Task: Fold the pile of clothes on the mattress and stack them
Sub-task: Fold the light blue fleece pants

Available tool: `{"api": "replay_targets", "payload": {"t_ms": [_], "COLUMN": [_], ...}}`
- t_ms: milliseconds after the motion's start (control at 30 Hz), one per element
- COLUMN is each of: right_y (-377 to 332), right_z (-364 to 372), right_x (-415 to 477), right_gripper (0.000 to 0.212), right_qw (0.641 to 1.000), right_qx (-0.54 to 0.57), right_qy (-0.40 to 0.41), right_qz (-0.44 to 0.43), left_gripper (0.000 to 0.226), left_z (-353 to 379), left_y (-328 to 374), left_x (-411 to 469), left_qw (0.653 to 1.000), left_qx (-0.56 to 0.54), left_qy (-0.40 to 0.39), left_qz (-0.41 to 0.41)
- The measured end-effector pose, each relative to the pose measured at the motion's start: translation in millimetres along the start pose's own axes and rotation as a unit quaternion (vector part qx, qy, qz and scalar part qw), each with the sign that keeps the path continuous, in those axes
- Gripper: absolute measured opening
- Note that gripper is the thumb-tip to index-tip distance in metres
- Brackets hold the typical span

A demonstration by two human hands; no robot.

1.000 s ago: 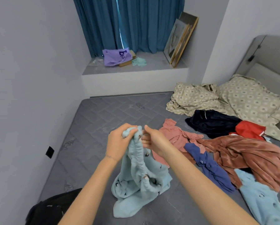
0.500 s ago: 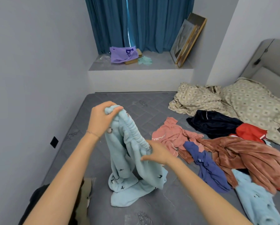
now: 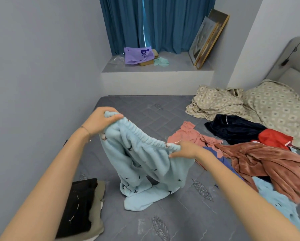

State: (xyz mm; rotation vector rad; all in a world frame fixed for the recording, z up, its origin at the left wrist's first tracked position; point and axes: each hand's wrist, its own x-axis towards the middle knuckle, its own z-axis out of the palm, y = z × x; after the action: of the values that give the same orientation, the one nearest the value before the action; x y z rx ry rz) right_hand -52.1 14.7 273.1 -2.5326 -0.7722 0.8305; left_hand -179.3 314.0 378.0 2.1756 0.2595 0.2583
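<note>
Grey quilted mattress in a corner, grey walls on two sides. Landmark: light-blue fleece trousers with small dark bird print, mid-mattress.

- Nearest, left of the trousers: folded stack of black and khaki clothes, flat on the mattress.
- Trousers held up by the elastic waistband, legs hanging, hems crumpled on the mattress.
- Left hand: fingers curled over the upper end of the waistband, gripping it.
- Right hand: pinches the lower end, thumb under, fingers over. Waistband stretched between the two hands, sloping down to the right.
- Right of the trousers: unfolded pile. Second light-blue fleece garment, brown velvet garment, dark-blue garment, pink top, navy garment, red garment.
- Beyond the pile: beige patterned bedding.
- Far behind the trousers: white window ledge with purple bag, leaning picture frames, teal curtains.
</note>
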Motion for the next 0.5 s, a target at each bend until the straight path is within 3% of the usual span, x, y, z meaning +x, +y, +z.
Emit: {"api": "replay_targets", "payload": {"t_ms": [133, 267, 367, 500], "right_y": [10, 10, 13, 25], "right_z": [-23, -25, -27, -34], "right_x": [-11, -15, -22, -36], "right_gripper": [0.048, 0.047, 0.051, 0.030], "right_qw": [0.996, 0.993, 0.994, 0.962], "right_qx": [0.032, 0.054, 0.072, 0.270], "right_qy": [0.064, 0.092, 0.051, 0.004], "right_qz": [0.045, 0.048, 0.062, 0.052], "left_gripper": [0.009, 0.040, 0.039, 0.042], "left_z": [2, 14, 19, 13], "left_y": [-31, -47, -58, -73], "left_x": [-16, -27, -32, -44], "left_qw": [0.987, 0.942, 0.947, 0.953], "left_qx": [0.082, 0.160, 0.123, -0.129], "left_qy": [-0.116, -0.233, -0.206, -0.109], "left_qz": [-0.076, -0.180, -0.212, -0.251]}}
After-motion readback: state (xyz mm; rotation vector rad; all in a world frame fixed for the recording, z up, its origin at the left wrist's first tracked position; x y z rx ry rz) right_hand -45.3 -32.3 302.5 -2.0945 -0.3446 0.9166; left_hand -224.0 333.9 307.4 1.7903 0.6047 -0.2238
